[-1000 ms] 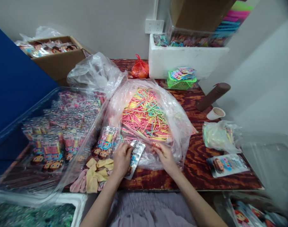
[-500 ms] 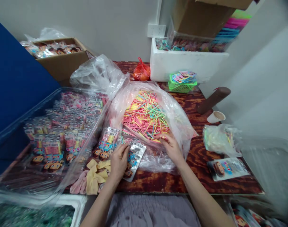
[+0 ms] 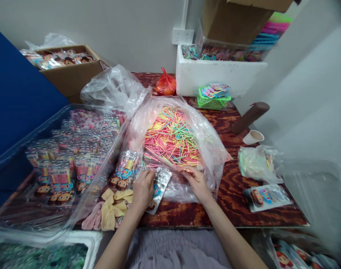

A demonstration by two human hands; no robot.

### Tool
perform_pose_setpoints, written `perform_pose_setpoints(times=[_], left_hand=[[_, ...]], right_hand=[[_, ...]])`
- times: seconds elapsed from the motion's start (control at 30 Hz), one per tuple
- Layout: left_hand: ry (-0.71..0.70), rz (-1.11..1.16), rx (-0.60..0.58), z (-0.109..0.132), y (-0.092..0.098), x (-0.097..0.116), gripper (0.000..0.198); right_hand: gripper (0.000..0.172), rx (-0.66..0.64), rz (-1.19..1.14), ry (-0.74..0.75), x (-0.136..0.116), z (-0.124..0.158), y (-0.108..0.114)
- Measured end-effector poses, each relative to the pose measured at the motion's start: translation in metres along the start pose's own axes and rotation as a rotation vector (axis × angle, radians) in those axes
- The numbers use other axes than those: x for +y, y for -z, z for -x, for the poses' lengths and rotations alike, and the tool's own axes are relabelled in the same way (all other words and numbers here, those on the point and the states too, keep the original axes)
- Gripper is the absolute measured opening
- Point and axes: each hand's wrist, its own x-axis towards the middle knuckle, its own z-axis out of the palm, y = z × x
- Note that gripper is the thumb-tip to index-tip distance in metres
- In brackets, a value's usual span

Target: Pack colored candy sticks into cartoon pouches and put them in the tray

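Note:
My left hand is closed at the upper left edge of a silvery printed pouch, its fingertips partly hidden. My right hand pinches a small bunch of thin coloured sticks, just right of the pouch and apart from it. Beyond both hands lies a heap of pink, yellow, green and blue sticks in a large open clear plastic bag. Filled pouches lie left of my left hand, next to yellow and pink cloth pieces.
At left, a clear tub holds many filled pouches. Behind it stands a cardboard box. A green basket, foam box, brown bottle, paper cup, small plastic bag and another pouch are rightward.
My right hand has drawn back from the heap, down and left toward the pouch, with sticks in its fingers. My left hand stays by the pouch. The view has shifted slightly.

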Motion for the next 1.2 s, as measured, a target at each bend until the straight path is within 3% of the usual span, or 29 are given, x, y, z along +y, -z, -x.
perform_pose_setpoints(times=[0.2,0.43,0.6,0.73,1.0,1.2], left_hand=[[0.048,-0.009,0.083,0.003,-0.005,-0.007,0.032],[0.284,0.248,0.146,-0.003,0.006,0.005,0.018],[0.175,0.284,0.207,-0.01,0.024,0.008,0.017],[0.17,0.317,0.224,-0.013,0.033,0.011,0.016],[0.163,0.296,0.067,-0.015,0.023,0.008,0.018],[0.254,0.376,0.143,-0.014,0.025,0.013,0.014]], right_hand=[[0.018,-0.021,0.011,0.0,-0.002,0.005,-0.002],[0.02,-0.024,0.029,-0.003,-0.005,0.007,-0.001],[0.021,-0.027,0.053,-0.001,-0.006,0.007,-0.003],[0.02,-0.035,0.045,-0.003,-0.005,0.008,-0.004],[0.02,-0.049,0.053,-0.008,-0.003,0.009,-0.004],[0.021,-0.038,0.052,-0.027,-0.004,0.012,-0.002]])
